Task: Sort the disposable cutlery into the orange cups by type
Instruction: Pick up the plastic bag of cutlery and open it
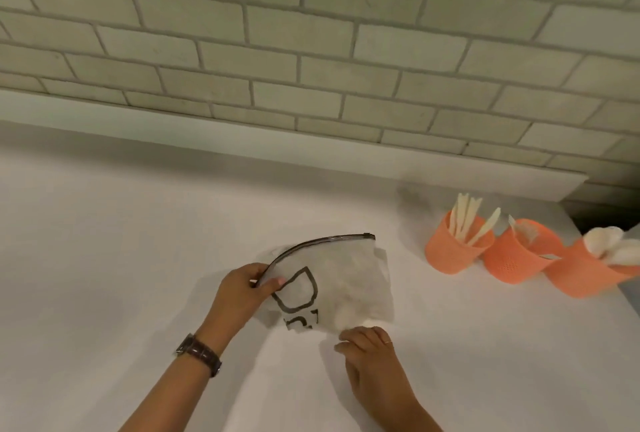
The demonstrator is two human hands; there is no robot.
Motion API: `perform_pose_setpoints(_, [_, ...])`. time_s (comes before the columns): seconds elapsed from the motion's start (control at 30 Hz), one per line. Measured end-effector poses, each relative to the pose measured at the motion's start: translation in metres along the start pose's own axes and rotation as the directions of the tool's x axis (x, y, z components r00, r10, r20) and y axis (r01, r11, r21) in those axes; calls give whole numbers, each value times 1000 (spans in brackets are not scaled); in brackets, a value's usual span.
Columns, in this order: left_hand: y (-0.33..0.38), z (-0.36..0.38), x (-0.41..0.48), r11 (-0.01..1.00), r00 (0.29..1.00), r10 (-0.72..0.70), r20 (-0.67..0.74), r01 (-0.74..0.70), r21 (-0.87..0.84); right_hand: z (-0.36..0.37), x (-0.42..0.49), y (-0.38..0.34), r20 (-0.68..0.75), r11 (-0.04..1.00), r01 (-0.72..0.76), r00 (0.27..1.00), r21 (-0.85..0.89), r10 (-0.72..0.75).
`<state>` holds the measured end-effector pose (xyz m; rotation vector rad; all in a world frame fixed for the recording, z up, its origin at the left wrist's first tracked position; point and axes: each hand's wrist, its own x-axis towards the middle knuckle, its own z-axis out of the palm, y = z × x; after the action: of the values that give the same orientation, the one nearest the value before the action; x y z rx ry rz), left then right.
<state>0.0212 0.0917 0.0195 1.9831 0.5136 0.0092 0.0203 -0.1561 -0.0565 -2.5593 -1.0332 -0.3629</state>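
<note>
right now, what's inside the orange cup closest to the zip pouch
Several pale plastic cutlery pieces stand in the leftmost orange cup, leaning out over its rim. Their lower ends are hidden by the cup wall, so the type is unclear.

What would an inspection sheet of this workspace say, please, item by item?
Surface: white counter, matte.
Job's things: three orange cups in a row at right, left cup, middle cup and right cup, each holding pale cutlery; types too blurred to confirm.
Clutter: translucent zip pouch with black lettering, one side lifted.
Hands: left hand pinches the pouch's zip edge; right hand holds its lower corner.
Cables: nothing seen.
Surroundings: brick wall behind the counter; wristwatch on the left wrist.
</note>
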Motion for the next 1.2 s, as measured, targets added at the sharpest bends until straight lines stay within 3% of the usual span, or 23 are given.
perform_pose_setpoints(0.1, [12, -4, -13, 989, 990, 133, -55, -136, -57, -28, 16, 5, -152, 981, -128, 977, 143, 149])
perform_pose_setpoints(0.2, [26, -15, -30, 967, 976, 210, -64, -217, -134, -58, 48, 12, -174, 803, -374, 851, 464, 496])
perform_pose_setpoints(0.27, [33, -24, -42, 960, 971, 236, -46, -241, -142, -72, 73, 18, 28, 550, -515, 746, 658, 665])
perform_pose_setpoints(0.33, [35, -32, -54, 965, 970, 240, -23, -241, -107, -82, 89, 21, 268, 311, -582, 700, 751, 662])
perform_pose_setpoints(0.4, [35, -40, -63, 973, 973, 229, -27, -229, -38, -94, 94, 16, 350, 241, -578, 721, 779, 598])
perform_pose_setpoints(0.47, [38, -46, -68, 957, 961, 262, -86, -248, 149, -106, 91, 7, 301, 261, -511, 770, 819, 562])
perform_pose_setpoints(0.57, [59, -35, -74, 832, 883, 460, -89, -394, 391, -123, 83, -11, 168, 365, -409, 825, 836, 539])
perform_pose_setpoints(0.67, [93, -5, -77, 770, 807, 589, -29, -550, 323, -139, 78, -26, 66, 468, -340, 858, 816, 509])
perform_pose_setpoints(0.8, [120, 27, -73, 696, 707, 706, -36, -684, 217, -154, 69, -36, 44, 592, -319, 901, 740, 431])
perform_pose_setpoints(0.9, [129, 34, -72, 664, 666, 743, -72, -717, 213, -162, 65, -32, 38, 591, -319, 898, 741, 438])
perform_pose_setpoints(1.07, [119, 17, -68, 526, 561, 827, -42, -744, 413, -175, 60, -27, -14, 523, -303, 856, 796, 517])
perform_pose_setpoints(1.2, [89, -25, -60, 509, 566, 822, -63, -680, 527, -189, 57, -11, -12, 433, -319, 794, 843, 607])
